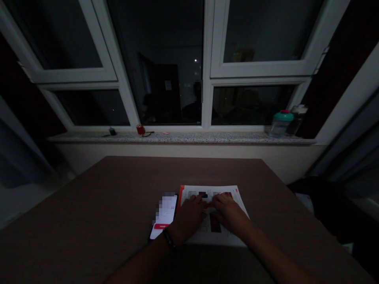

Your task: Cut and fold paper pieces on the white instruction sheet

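Note:
A printed booklet (217, 238) with an orange left edge lies flat on the table, its page showing text and dark pictures. Over its middle, my left hand (192, 213) has bent fingers and wears a black band at the wrist. My right hand (229, 213) comes from the other side, fingers curled, its fingertips close to those of the left. Between them shows a small reddish spot (209, 205); in the dim light I cannot tell whether it is a held thing or print. A small black shape (205, 195) is by the left fingertips.
A lit phone (166, 211) lies left of the booklet on the brown table (118, 205). On the stone windowsill (189, 137) behind stand a small dark bottle (112, 131), a red item (140, 129) with a cord, and a green-lidded clear bottle (281, 123).

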The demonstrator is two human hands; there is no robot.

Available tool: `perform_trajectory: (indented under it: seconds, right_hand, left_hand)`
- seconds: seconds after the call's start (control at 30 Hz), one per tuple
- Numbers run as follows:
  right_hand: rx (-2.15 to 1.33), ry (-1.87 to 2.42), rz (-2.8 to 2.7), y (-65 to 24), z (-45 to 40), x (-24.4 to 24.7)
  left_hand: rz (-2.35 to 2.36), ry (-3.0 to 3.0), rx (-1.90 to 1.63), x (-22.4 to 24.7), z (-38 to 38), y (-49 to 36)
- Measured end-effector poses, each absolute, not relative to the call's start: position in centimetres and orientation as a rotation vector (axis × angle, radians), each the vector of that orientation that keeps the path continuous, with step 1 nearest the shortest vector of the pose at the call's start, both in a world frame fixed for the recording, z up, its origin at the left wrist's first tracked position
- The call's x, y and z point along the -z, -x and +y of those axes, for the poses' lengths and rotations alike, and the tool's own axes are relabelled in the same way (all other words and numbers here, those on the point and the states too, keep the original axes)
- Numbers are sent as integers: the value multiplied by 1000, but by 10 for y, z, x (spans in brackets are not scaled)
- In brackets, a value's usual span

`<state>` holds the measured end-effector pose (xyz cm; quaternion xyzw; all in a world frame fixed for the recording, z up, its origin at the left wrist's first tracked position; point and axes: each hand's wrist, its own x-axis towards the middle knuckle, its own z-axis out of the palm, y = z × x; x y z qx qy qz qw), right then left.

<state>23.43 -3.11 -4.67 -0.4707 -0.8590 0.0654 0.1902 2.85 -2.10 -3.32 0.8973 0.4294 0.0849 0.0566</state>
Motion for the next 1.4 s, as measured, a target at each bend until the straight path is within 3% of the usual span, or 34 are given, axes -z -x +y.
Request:
perform_trajectory:
  seconds: [0.77, 0.97, 1.4]
  right_hand:
    - [-362, 1362, -2274, -229, -25, 53]
    - [-547, 1364, -2107, -230, -15, 60]
    - [-603, 1374, -2081, -232, -16, 57]
  left_hand:
    - [1355, -2698, -300, 31, -16, -33]
    - [1420, -2583, -410, 31, -14, -33]
    - [1335, -2468, -613, 39, -8, -31]
